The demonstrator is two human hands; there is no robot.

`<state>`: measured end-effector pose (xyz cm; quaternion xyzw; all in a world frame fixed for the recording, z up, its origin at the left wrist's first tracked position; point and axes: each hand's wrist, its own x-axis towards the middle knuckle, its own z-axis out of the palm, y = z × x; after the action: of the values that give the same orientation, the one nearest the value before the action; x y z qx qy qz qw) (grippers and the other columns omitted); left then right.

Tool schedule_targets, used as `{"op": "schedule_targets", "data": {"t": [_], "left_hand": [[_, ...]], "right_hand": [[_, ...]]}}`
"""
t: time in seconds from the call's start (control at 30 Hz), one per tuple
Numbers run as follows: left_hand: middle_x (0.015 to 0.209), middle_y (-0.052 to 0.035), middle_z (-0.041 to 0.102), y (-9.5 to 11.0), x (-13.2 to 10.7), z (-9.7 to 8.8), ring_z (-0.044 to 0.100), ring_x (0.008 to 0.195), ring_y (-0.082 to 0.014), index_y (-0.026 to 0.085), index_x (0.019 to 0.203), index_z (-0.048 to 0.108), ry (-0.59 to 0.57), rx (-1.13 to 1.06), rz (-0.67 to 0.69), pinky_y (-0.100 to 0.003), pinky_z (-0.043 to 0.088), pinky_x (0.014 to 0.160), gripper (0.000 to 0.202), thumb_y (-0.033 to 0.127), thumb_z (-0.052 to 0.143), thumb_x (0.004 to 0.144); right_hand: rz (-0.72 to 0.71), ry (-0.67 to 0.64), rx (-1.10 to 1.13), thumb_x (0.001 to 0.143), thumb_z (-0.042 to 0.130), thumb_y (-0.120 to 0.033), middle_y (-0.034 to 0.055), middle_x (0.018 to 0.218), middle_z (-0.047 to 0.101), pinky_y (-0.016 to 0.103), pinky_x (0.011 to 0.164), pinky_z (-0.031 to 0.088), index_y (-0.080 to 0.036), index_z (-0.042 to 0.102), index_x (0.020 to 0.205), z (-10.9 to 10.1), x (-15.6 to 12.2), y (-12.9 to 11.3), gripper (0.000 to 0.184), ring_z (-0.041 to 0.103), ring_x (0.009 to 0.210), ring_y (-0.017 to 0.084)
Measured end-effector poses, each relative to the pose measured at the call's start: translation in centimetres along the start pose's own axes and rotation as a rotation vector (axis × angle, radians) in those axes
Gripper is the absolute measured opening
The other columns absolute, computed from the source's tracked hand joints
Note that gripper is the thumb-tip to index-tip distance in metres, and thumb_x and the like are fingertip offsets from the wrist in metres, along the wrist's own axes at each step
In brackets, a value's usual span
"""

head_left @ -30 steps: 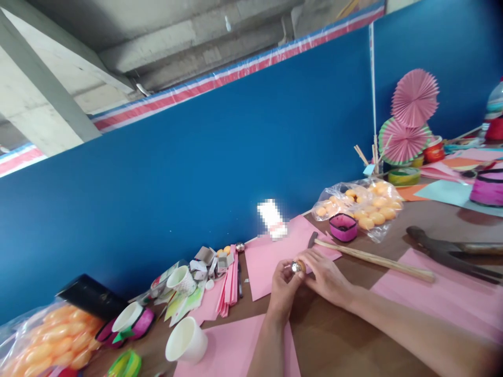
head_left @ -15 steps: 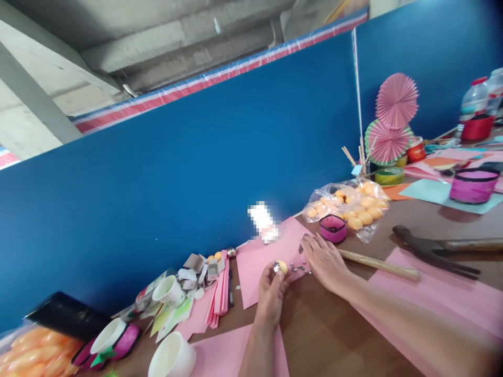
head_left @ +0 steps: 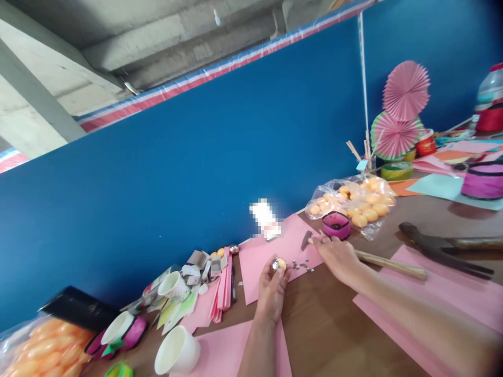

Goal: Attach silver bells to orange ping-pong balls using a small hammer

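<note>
My left hand [head_left: 272,294] is closed around a small orange ball with a shiny silver piece [head_left: 279,264] on it, held above a pink paper sheet [head_left: 275,250]. My right hand [head_left: 337,255] reaches right across the table and its fingers lie on the handle of a small hammer [head_left: 377,260] with a wooden shaft; the grip is not clearly closed. Several tiny silver pins [head_left: 301,266] lie scattered on the pink sheet between my hands.
A pink tape ring [head_left: 335,225] and a bag of orange balls [head_left: 359,203] stand behind the hammer. Dark pliers [head_left: 440,248], pink paper fans [head_left: 404,112], paper cups [head_left: 176,352], paper scraps [head_left: 202,264] and another bag of balls [head_left: 43,348] crowd the brown table before a blue partition.
My right hand left the ball and moved right to the hammer handle. The left hand kept hold of the ball. The small pins came into view on the pink sheet.
</note>
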<state>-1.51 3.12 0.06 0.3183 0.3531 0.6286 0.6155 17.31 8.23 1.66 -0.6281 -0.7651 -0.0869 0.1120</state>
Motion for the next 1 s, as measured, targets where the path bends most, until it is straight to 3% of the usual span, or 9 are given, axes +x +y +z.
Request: {"op": "schedule_targets", "data": {"t": [0.3, 0.5, 0.73, 0.87, 1.0], "left_hand": [[0.095, -0.0031, 0.062, -0.2, 0.0, 0.2, 0.063, 0.082, -0.0137, 0.023, 0.110, 0.054, 0.055, 0.061, 0.010, -0.026, 0.047, 0.075, 0.046, 0.026, 0.071, 0.067], [0.100, -0.0036, 0.061, -0.3, 0.0, 0.1, 0.060, 0.086, -0.0127, 0.022, 0.110, 0.055, 0.042, 0.065, 0.013, -0.026, 0.046, 0.080, 0.045, 0.024, 0.071, 0.067], [0.096, -0.0034, 0.060, -0.1, -0.1, 0.3, 0.059, 0.081, -0.0113, 0.020, 0.110, 0.056, 0.034, 0.037, 0.007, -0.026, 0.045, 0.078, 0.047, 0.023, 0.072, 0.066], [0.097, -0.0035, 0.060, 0.1, -0.2, 0.5, 0.059, 0.081, -0.0112, 0.020, 0.103, 0.057, 0.040, 0.039, 0.012, -0.025, 0.045, 0.076, 0.040, 0.024, 0.072, 0.066], [0.097, -0.0036, 0.061, 0.1, -0.1, 0.4, 0.059, 0.081, -0.0108, 0.018, 0.097, 0.058, 0.025, 0.032, 0.024, -0.024, 0.045, 0.075, 0.035, 0.024, 0.072, 0.066]], "right_hand": [[-0.016, 0.089, -0.060, 0.083, 0.037, -0.007, 0.0143, 0.095, 0.062, 0.033, 0.063, 0.041, -0.017, 0.054, 0.110, -0.3, 0.2, -0.2, 0.033, 0.057, 0.086, 0.026], [-0.088, 0.204, -0.024, 0.082, 0.041, -0.006, 0.0119, 0.093, 0.060, 0.034, 0.064, 0.039, -0.018, 0.052, 0.112, -0.9, -0.4, -1.0, 0.035, 0.053, 0.085, 0.026], [-0.069, 0.224, -0.006, 0.085, 0.037, -0.010, 0.0099, 0.091, 0.058, 0.034, 0.062, 0.035, -0.025, 0.052, 0.115, -1.1, -0.2, -0.4, 0.037, 0.051, 0.086, 0.027], [-0.064, 0.288, 0.046, 0.085, 0.038, -0.012, 0.0094, 0.098, 0.059, 0.035, 0.069, 0.035, -0.025, 0.049, 0.120, -1.4, -0.1, 0.1, 0.039, 0.050, 0.089, 0.026], [-0.171, 0.403, 0.159, 0.087, 0.037, -0.012, 0.0072, 0.110, 0.058, 0.036, 0.083, 0.032, -0.024, 0.044, 0.126, -1.7, -0.5, -0.2, 0.042, 0.050, 0.094, 0.023]]}}
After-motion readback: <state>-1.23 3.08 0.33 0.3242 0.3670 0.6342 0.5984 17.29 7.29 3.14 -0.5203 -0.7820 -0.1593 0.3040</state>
